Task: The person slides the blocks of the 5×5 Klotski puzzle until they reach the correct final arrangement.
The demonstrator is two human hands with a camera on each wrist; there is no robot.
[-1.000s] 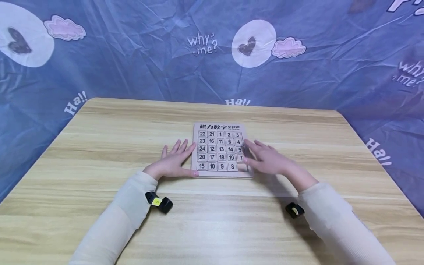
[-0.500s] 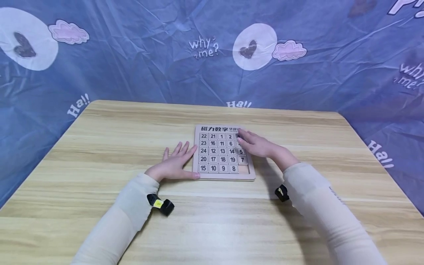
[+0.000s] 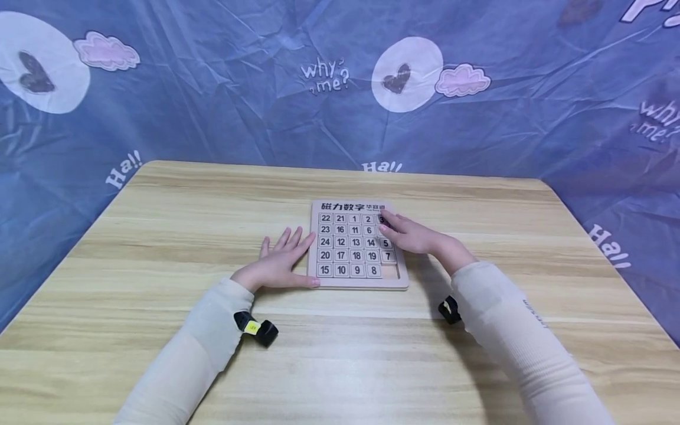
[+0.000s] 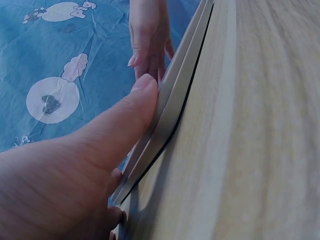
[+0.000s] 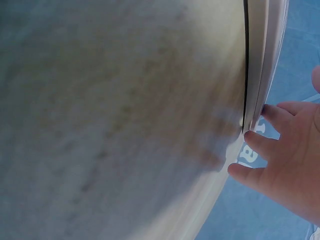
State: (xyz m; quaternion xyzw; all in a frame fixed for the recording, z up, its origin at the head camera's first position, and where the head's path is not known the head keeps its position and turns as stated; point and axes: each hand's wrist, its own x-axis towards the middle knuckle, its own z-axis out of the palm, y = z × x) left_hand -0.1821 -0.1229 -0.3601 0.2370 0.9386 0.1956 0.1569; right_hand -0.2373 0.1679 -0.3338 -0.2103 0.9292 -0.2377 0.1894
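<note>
A number slide puzzle (image 3: 358, 284) lies flat on the table, its rows of numbered tiles facing up. The bottom right slot (image 3: 391, 271) is bare, below the 7 tile (image 3: 388, 256). My left hand (image 3: 276, 267) is spread at the board's left side. Its thumb (image 4: 142, 87) rests on the near left corner, and its forefinger reaches the left edge. My right hand (image 3: 417, 236) comes in from the right, its fingertips over the upper right column. They partly hide the 3 tile (image 3: 381, 219) and cover the 4 tile; whether they touch is unclear.
A light wooden table (image 3: 340, 354) surrounds the board. Behind it hangs a crinkled blue cloth (image 3: 239, 88) with printed clouds, hearts and words. Black wrist cameras sit by the left sleeve (image 3: 196, 348) and the right sleeve (image 3: 510, 319).
My right hand has moved up the board's right side, from beside the 5 and 7 tiles to the 3 and 4 tiles. My left hand stays where it was.
</note>
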